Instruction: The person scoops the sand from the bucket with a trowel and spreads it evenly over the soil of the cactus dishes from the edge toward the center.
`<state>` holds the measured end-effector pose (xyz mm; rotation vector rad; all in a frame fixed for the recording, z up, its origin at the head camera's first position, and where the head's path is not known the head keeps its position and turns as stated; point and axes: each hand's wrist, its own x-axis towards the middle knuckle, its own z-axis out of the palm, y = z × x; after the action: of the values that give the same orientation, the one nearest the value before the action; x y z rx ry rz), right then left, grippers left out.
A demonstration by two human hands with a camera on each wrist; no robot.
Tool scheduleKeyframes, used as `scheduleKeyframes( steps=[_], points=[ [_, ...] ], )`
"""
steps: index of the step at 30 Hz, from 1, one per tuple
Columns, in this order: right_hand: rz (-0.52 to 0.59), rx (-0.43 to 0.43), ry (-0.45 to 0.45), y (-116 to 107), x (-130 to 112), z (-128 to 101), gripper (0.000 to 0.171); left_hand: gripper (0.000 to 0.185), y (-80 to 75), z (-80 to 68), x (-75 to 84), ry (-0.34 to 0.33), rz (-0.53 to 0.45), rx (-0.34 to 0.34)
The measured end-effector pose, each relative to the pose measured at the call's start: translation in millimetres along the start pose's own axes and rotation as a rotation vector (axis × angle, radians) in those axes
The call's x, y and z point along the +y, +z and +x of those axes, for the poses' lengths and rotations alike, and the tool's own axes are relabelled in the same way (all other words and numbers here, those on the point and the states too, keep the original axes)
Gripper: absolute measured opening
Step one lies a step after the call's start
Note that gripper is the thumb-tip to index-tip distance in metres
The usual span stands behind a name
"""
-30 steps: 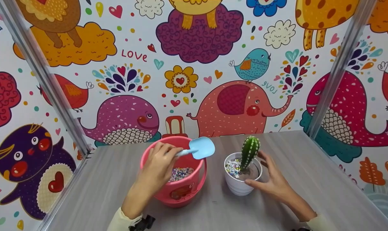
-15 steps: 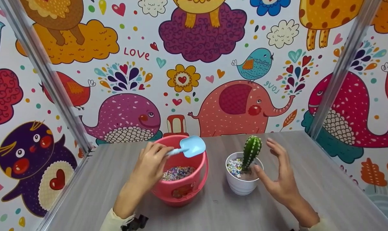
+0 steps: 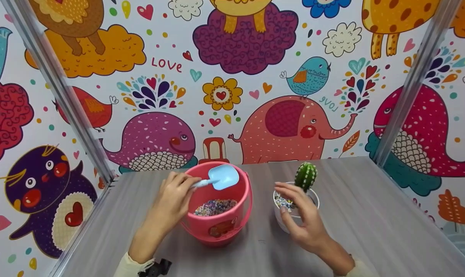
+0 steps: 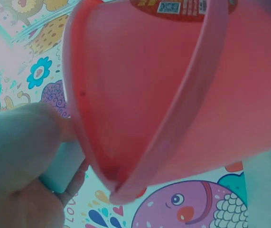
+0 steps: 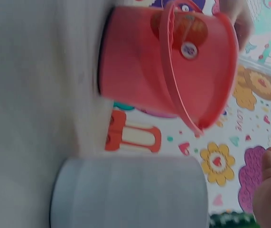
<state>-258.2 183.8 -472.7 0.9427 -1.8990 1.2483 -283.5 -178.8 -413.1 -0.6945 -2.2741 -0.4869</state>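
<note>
Left hand [image 3: 172, 198] fingers pinch handle of light-blue plastic shovel [image 3: 221, 178], above pink plastic bucket [image 3: 205, 222] of multicoloured beads [image 3: 217, 207]; shovel axis crosswise, blade rightward. White round pot [image 3: 280, 218] with green cactus [image 3: 306, 177] right of bucket; right hand [image 3: 307, 221] nearer, relaxed fingers over pot, gripping nothing.

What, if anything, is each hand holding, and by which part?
The left hand holds the shovel by its handle; the right hand, by the pot, holds nothing.
</note>
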Motion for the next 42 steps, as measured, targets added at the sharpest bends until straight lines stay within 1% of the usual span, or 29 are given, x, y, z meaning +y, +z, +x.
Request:
scheduleKeyframes(
  steps=[3, 9, 12, 15, 18, 22, 26, 31, 33, 38, 42],
  points=[
    [0.037, -0.046, 0.018, 14.7, 1.6, 1.7, 0.063, 0.019, -0.1, -1.8, -3.1, 0.004, 0.002, 0.003],
    [0.117, -0.128, 0.083, 45.5, 6.2, 5.1, 0.06, 0.021, -1.3, -5.0, -5.8, -0.03, 0.043, -0.05],
    [0.126, -0.171, 0.129, 56.1, 7.1, 7.0, 0.058, 0.021, -2.0, -5.1, -6.4, -0.039, 0.069, -0.063],
    [0.115, -0.194, 0.188, 63.0, 8.3, 9.1, 0.058, 0.019, -2.8, -4.3, -7.5, -0.042, 0.077, -0.068],
    [0.124, -0.195, 0.235, 68.6, 10.5, 11.4, 0.057, 0.019, -3.9, -3.6, -9.0, -0.051, 0.076, -0.076],
    [0.147, -0.172, 0.275, 76.3, 13.1, 13.5, 0.055, 0.017, -5.8, -1.7, -9.4, -0.083, 0.068, -0.122],
    [0.142, -0.126, 0.334, 81.8, 13.3, 16.1, 0.055, 0.015, -7.0, 3.6, -6.9, -0.133, 0.058, -0.208],
    [0.122, -0.081, 0.38, 83.3, 11.9, 18.7, 0.056, 0.014, -5.9, 13.6, -3.2, -0.182, 0.045, -0.324],
    [0.124, -0.078, 0.401, 82.3, 11.5, 19.6, 0.056, 0.014, -4.6, 17.1, -2.0, -0.193, 0.059, -0.351],
    [0.139, -0.102, 0.471, 80.3, 8.9, 23.5, 0.061, 0.014, -1.5, 22.4, -0.5, -0.211, 0.121, -0.387],
    [0.147, -0.128, 0.486, 79.6, 9.0, 27.0, 0.067, 0.014, -0.5, 26.6, 1.6, -0.217, 0.15, -0.427]
  ],
)
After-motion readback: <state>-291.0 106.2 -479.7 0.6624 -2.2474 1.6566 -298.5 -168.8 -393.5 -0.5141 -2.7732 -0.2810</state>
